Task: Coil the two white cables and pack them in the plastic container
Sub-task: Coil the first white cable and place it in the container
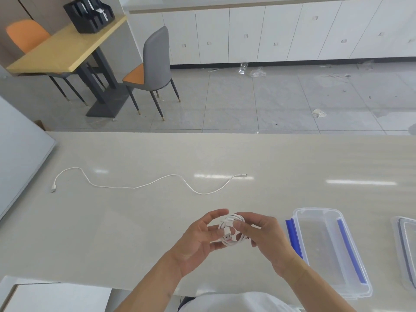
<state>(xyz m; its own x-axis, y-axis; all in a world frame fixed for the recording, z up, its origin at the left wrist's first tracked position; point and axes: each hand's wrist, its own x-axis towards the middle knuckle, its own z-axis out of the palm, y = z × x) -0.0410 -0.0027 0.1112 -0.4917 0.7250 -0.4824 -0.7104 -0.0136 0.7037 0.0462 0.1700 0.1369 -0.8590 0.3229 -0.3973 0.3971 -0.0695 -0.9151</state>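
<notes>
A coiled white cable (233, 230) with a USB plug showing hangs above the near part of the pale table (135, 221). My left hand (200, 240) and my right hand (263, 235) both pinch this coil from either side. A second white cable (144, 184) lies uncoiled in a long wavy line across the middle of the table, plugs at both ends. To the right of my hands stands the clear plastic container (326, 248), without its lid, with blue clips along its long sides and nothing inside.
The container's lid (407, 242) lies at the far right edge of the table. A white board (20, 158) rests at the left. Beyond the table are a grey chair (155, 64), a wooden table (63, 48) and white cabinets (281, 30).
</notes>
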